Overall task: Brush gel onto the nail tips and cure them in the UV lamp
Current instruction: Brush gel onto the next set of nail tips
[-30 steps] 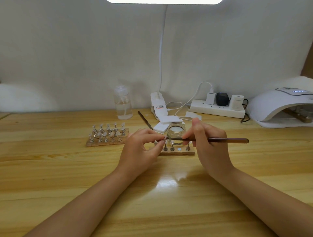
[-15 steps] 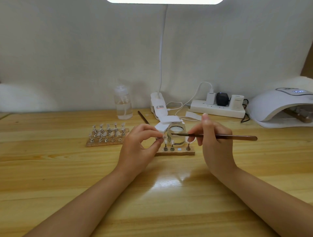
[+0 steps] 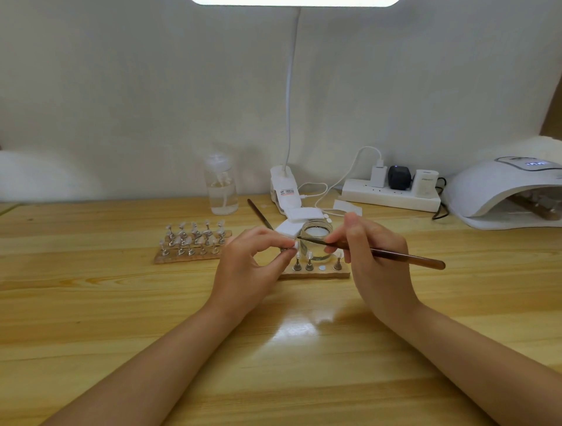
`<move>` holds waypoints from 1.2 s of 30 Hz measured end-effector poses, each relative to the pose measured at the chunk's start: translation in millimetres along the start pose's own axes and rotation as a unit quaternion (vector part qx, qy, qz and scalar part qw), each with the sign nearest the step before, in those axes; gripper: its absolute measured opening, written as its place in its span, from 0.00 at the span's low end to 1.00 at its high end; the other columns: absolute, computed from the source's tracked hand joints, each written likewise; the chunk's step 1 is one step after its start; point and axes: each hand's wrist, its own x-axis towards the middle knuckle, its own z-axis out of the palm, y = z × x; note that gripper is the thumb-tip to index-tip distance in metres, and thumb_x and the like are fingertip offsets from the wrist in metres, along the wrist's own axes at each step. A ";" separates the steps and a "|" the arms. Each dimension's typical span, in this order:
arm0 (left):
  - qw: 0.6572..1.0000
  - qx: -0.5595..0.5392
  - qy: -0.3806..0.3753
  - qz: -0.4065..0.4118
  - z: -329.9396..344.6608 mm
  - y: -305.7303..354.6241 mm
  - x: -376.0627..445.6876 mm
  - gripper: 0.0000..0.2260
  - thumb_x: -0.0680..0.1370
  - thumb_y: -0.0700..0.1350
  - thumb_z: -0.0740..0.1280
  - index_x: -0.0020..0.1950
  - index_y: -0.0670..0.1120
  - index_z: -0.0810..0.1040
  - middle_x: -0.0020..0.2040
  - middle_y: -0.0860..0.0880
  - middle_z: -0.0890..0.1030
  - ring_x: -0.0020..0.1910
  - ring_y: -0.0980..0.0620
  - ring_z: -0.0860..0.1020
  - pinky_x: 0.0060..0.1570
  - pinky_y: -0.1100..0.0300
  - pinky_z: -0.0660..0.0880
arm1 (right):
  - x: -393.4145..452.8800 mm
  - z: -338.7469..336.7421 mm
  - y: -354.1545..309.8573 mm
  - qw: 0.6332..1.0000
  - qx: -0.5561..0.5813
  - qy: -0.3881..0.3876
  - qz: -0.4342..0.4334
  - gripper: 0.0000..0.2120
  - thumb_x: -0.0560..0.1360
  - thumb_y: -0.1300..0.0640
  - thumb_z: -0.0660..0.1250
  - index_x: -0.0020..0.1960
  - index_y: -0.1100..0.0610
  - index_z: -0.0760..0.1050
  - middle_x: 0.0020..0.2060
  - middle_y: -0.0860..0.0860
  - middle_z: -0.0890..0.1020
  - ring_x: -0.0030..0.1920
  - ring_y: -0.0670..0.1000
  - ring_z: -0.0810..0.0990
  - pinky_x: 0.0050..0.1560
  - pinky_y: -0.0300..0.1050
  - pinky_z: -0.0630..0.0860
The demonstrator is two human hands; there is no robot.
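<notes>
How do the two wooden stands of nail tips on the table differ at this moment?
The left stand carries several full rows of nail-tip holders; the near stand shows only three holders in a single row, with one bare round spot. The left stand lies apart from both hands; the near stand sits between the left hand and right hand, partly hidden by them, with the glass jar right behind it. Both lie flat on the wooden table.

Pale wall behind. Glossy wooden tabletop reflected the overhead lamp panel; its white stem ran down to a clamp.
</notes>
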 end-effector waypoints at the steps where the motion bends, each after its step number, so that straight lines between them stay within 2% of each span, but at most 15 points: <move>1: 1.000 -0.002 -0.001 -0.003 0.2 0.0 0.0 0.06 0.69 0.42 0.73 0.43 0.51 0.82 0.40 0.57 0.80 0.44 0.54 0.79 0.49 0.39 0.74 | -0.4 0.5 -0.2 1.000 -0.005 -0.004 0.001 0.15 0.76 0.57 0.57 0.34 0.55 0.77 0.27 0.46 0.79 0.28 0.38 0.76 0.33 0.27 0.69; 11: 1.000 -0.006 -0.006 -0.010 0.3 -1.0 0.4 0.06 0.69 0.42 0.72 0.43 0.51 0.82 0.40 0.58 0.80 0.45 0.53 0.79 0.48 0.39 0.74 | -1.2 -0.9 -2.8 0.999 0.033 0.001 0.028 0.20 0.75 0.55 0.56 0.29 0.58 0.77 0.22 0.48 0.77 0.24 0.42 0.74 0.31 0.30 0.67; 17: 1.000 -0.006 -0.006 -0.012 0.9 -1.1 0.4 0.06 0.69 0.41 0.73 0.43 0.50 0.82 0.41 0.57 0.80 0.45 0.52 0.79 0.49 0.39 0.73 | 0.3 -0.2 -1.8 0.999 0.027 0.010 0.037 0.19 0.78 0.52 0.58 0.33 0.58 0.77 0.26 0.48 0.78 0.27 0.39 0.75 0.31 0.27 0.68; 22: 1.000 -0.010 0.001 -0.014 1.4 -2.3 0.3 0.05 0.69 0.40 0.73 0.43 0.48 0.83 0.41 0.56 0.80 0.44 0.52 0.79 0.48 0.39 0.74 | -1.2 1.4 -3.7 0.997 0.042 0.008 0.061 0.20 0.73 0.49 0.56 0.31 0.58 0.77 0.23 0.47 0.78 0.25 0.40 0.75 0.31 0.28 0.68; 26: 1.000 -0.006 0.000 -0.013 0.8 -1.9 0.4 0.06 0.69 0.41 0.73 0.43 0.49 0.83 0.40 0.57 0.80 0.45 0.53 0.79 0.48 0.39 0.74 | -2.1 -0.4 -1.7 0.997 0.040 0.001 0.064 0.22 0.77 0.51 0.58 0.29 0.59 0.77 0.21 0.50 0.77 0.24 0.42 0.74 0.31 0.30 0.68; 29: 1.000 -0.001 -0.001 -0.012 0.8 -1.4 0.7 0.05 0.69 0.41 0.73 0.43 0.49 0.83 0.40 0.57 0.80 0.44 0.54 0.79 0.48 0.40 0.74 | -1.6 -1.0 -1.3 0.997 0.041 0.004 0.069 0.21 0.75 0.51 0.56 0.27 0.55 0.77 0.21 0.51 0.77 0.24 0.43 0.74 0.31 0.31 0.68; 34: 1.000 0.001 -0.003 -0.010 0.5 -0.4 1.0 0.06 0.69 0.41 0.73 0.44 0.49 0.83 0.41 0.57 0.80 0.43 0.53 0.79 0.50 0.40 0.73 | -0.2 -0.3 -1.0 0.998 0.036 0.015 0.043 0.19 0.76 0.54 0.56 0.31 0.56 0.77 0.23 0.47 0.78 0.26 0.40 0.75 0.31 0.28 0.67; 36: 1.000 -0.007 -0.004 -0.015 0.7 -0.7 0.7 0.05 0.69 0.41 0.73 0.44 0.49 0.83 0.41 0.56 0.80 0.44 0.51 0.79 0.49 0.39 0.73 | -1.0 0.5 -0.9 0.999 0.028 0.009 0.045 0.19 0.78 0.52 0.58 0.33 0.57 0.77 0.24 0.46 0.78 0.27 0.39 0.75 0.31 0.28 0.68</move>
